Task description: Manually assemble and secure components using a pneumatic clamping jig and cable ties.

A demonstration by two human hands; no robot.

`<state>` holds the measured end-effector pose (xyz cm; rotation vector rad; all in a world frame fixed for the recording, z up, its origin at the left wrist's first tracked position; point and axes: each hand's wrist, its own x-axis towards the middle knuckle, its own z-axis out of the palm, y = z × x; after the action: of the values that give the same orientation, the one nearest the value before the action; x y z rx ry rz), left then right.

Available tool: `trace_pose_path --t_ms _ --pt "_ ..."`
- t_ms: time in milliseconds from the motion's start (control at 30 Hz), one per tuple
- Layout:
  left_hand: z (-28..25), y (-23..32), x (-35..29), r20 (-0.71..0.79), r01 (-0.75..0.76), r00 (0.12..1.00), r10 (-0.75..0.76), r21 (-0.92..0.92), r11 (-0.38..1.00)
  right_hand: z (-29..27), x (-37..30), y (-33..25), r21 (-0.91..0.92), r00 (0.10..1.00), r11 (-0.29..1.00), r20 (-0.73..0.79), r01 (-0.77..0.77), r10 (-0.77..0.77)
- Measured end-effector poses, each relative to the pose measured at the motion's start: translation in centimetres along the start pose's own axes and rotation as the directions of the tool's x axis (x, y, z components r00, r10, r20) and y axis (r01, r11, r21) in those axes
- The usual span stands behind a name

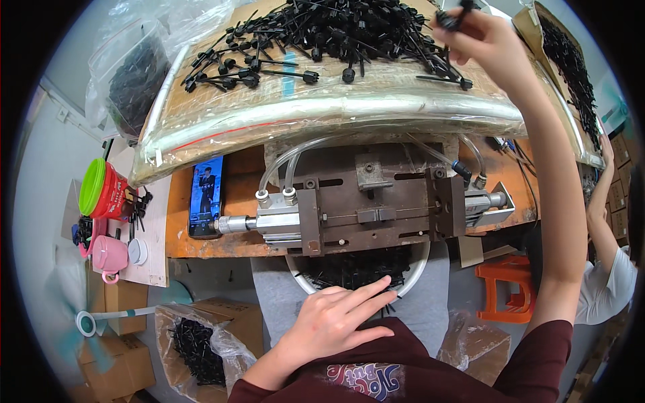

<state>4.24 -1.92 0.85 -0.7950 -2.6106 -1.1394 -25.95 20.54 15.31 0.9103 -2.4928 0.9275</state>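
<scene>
My left hand (329, 321) is open, fingers spread, over the near rim of a white bowl (423, 277) in my lap. Small black plastic pieces (336, 265) fill the bowl. At the upper right, my right hand (487, 43) is raised and closed on a black plastic piece (451, 21) at the right edge of a heap. That heap of black stemmed pieces (342, 30), with thick heads, lies on a plastic-wrapped cardboard surface (316, 94). Between my hands sits a brown metal clamping fixture (376, 228) with an air cylinder (279, 221) at its left; I see nothing held in its middle.
A phone (206, 195) lies left of the fixture on the orange bench. Beyond it stand a red bucket (111, 191) and a pink mug (109, 255). A fan (86, 324), a box of black pieces (195, 349) and an orange stool (504, 289) surround me. Another person's arm (600, 208) is at right.
</scene>
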Motion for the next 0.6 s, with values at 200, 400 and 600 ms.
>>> trace_pose_path --t_ms 200,400,600 --pt "-1.2 0.2 2.7 -0.345 -0.095 0.937 0.055 -0.102 0.99 1.6 -5.9 -4.8 0.566 0.984 0.82 -0.076 -0.09 0.161" --pt "-1.8 1.1 3.7 -0.394 -0.017 0.871 -0.293 -0.62 0.784 6.2 -16.0 -10.4 0.122 0.868 0.86 -0.023 0.495 -0.496" --pt "-0.9 0.8 2.8 -0.379 0.014 0.916 -0.135 -0.305 0.952 8.8 -20.6 -10.0 0.17 0.913 0.9 0.002 0.401 -0.408"
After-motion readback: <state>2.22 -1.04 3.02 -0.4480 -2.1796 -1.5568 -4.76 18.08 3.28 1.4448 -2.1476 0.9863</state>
